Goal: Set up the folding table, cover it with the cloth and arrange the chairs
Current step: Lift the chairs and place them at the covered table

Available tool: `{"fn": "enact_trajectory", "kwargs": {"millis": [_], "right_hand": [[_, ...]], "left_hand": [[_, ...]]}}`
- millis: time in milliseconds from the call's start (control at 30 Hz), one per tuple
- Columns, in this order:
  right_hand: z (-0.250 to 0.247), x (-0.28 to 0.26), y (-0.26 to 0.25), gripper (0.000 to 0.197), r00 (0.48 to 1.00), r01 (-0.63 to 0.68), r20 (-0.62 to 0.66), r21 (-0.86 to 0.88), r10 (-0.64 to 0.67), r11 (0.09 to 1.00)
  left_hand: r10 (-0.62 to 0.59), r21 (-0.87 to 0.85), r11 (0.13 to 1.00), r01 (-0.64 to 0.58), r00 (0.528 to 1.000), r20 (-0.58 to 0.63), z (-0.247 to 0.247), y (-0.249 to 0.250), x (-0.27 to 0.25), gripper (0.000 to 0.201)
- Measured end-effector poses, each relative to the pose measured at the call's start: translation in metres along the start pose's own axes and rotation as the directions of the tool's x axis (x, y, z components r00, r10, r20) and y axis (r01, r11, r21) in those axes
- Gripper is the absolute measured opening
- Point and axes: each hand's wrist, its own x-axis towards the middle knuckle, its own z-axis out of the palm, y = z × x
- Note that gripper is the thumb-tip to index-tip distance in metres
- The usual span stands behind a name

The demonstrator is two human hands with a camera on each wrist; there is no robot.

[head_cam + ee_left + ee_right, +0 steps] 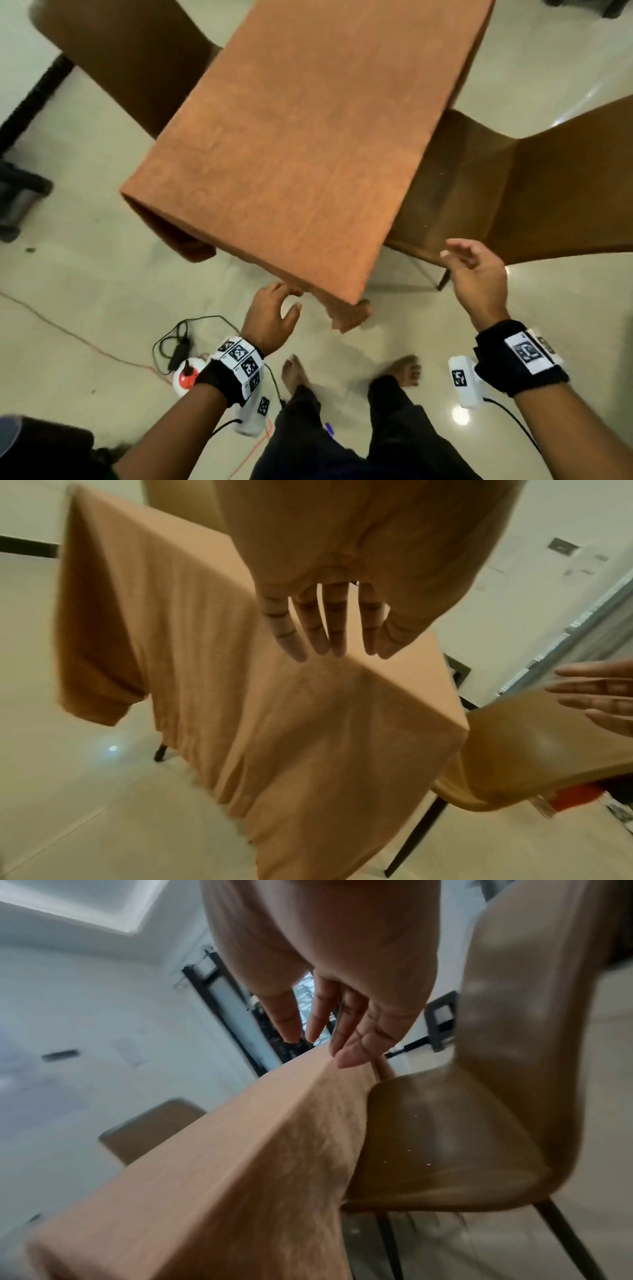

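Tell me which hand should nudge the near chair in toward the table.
The right hand, probably. It hovers open just beside the brown chair on the right of the cloth-covered table. The left hand is below the table's near corner, away from that chair.

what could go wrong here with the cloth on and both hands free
1. The black cable and orange cord lie on the floor beside the bare feet, a trip hazard.
2. The cloth hangs low at the near corner by the left hand; a snag might drag it askew.
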Motion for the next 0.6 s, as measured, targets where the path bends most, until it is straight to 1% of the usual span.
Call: {"fn": "enact_trajectory", "kwargs": {"millis": [33,100,133,200,300,367,433,467,533,600], "right_hand": [[0.026,-0.009,-0.012,0.019,0.993,0.103,0.069,-0.082,-0.097,0.991],[0.07,-0.026,-0.033,0.021,0.949,0.295,0.189,-0.251,-0.252,0.922],[0.088,-0.031,-0.043,0.024,0.919,0.372,0.256,-0.317,-0.299,0.872],[0.13,-0.042,-0.061,0.026,0.858,0.486,0.385,-0.393,-0.34,0.78],[0.184,-0.055,-0.083,0.03,0.78,0.576,0.536,-0.415,-0.323,0.704],[0.22,-0.063,-0.098,0.034,0.725,0.628,0.61,-0.392,-0.321,0.672],[0.256,-0.068,-0.114,0.045,0.674,0.663,0.667,-0.358,-0.317,0.657],[0.272,-0.069,-0.122,0.048,0.656,0.675,0.686,-0.348,-0.314,0.651],[0.308,-0.069,-0.14,0.045,0.629,0.692,0.715,-0.338,-0.304,0.637],[0.343,-0.064,-0.156,0.042,0.616,0.698,0.73,-0.331,-0.296,0.635]], "left_hand": [[-0.051,-0.022,0.998,0.051,0.999,0.015,-0.013,-0.015,-0.009,0.035],[-0.095,-0.043,0.994,0.097,0.995,0.041,-0.032,-0.046,-0.027,0.037],[-0.105,-0.049,0.993,0.107,0.993,0.047,-0.039,-0.059,-0.035,0.038],[-0.106,-0.056,0.992,0.11,0.992,0.061,-0.057,-0.09,-0.053,0.04],[-0.103,-0.065,0.992,0.106,0.994,0.046,-0.082,-0.128,-0.068,0.033],[-0.11,-0.078,0.991,0.109,0.994,-0.002,-0.1,-0.151,-0.073,0.025],[-0.133,-0.116,0.985,0.124,0.989,-0.068,-0.119,-0.173,-0.074,0.024],[-0.144,-0.138,0.982,0.129,0.984,-0.102,-0.128,-0.18,-0.071,0.026],[-0.172,-0.176,0.974,0.145,0.974,-0.15,-0.149,-0.193,-0.062,0.033],[-0.187,-0.179,0.972,0.153,0.964,-0.191,-0.172,-0.204,-0.043,0.03]]}}
